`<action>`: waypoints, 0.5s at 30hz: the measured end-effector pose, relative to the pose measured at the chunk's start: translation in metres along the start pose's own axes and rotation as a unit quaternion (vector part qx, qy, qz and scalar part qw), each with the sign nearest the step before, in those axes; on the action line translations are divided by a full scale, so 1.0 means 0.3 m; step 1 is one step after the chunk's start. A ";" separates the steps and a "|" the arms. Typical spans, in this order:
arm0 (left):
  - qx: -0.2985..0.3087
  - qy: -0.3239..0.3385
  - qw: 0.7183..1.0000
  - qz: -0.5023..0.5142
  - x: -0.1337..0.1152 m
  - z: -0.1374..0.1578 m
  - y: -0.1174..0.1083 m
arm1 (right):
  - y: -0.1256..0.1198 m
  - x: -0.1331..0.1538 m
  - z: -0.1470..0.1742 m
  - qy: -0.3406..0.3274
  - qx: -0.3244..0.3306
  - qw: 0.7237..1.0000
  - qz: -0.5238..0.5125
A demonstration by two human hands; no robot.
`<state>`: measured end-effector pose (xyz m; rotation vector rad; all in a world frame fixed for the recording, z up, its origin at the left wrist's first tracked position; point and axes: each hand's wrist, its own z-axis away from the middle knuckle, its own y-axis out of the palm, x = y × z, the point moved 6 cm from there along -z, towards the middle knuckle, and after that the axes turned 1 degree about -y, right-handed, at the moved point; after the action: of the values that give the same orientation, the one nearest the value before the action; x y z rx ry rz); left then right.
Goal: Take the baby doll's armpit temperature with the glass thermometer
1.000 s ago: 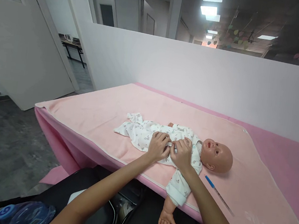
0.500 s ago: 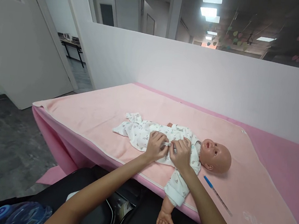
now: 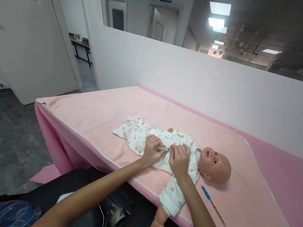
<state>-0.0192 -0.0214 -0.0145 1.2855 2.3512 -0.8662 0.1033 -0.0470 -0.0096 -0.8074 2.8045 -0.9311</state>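
Observation:
A baby doll (image 3: 215,166) lies on its back, its head to the right, dressed in a white printed romper (image 3: 137,139). Over the romper's front, my left hand (image 3: 152,150) pinches a narrow white strip (image 3: 163,148) that looks like a tie or edge of the garment. Close beside it on the right, my right hand (image 3: 179,161) is closed with bent fingers at the strip's other end. My fingers partly cover the strip, so its exact form is unclear. One doll arm (image 3: 159,223) hangs over the near table edge.
A pink blanket (image 3: 90,113) covers the table. A blue-capped pen (image 3: 215,208) lies near the doll's head. At the lower left are a water bottle (image 3: 12,214) and black chairs (image 3: 84,214). A white partition (image 3: 200,79) runs along the back.
The camera view has shifted a little. My hands have drawn slightly apart over the romper, and more of the white strip shows between them. The doll and pen lie as before.

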 end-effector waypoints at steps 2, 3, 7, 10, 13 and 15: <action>0.001 -0.010 1.000 0.009 0.007 -0.002 -0.001 | 0.002 0.001 -0.001 -0.002 -0.003 1.000 0.004; 0.005 -0.012 1.000 0.012 0.010 -0.002 0.000 | 0.002 0.002 -0.002 -0.004 -0.004 1.000 0.006; 0.023 -0.011 1.000 0.010 0.019 0.001 0.006 | 0.008 0.008 -0.003 -0.015 0.001 1.000 0.011; 0.023 -0.017 1.000 -0.008 0.027 0.006 0.007 | 0.012 0.007 -0.003 -0.015 0.005 1.000 0.011; 0.019 -0.021 0.999 -0.024 0.028 0.010 0.006 | 0.014 0.002 -0.001 -0.007 0.006 1.000 0.009; 0.023 -0.004 0.999 -0.034 0.017 0.013 0.009 | 0.016 0.000 0.000 -0.005 0.005 1.000 0.010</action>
<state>-0.0198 -0.0195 -0.0211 1.2227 2.3943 -0.9487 0.1012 -0.0438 -0.0123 -0.7797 2.7917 -0.9361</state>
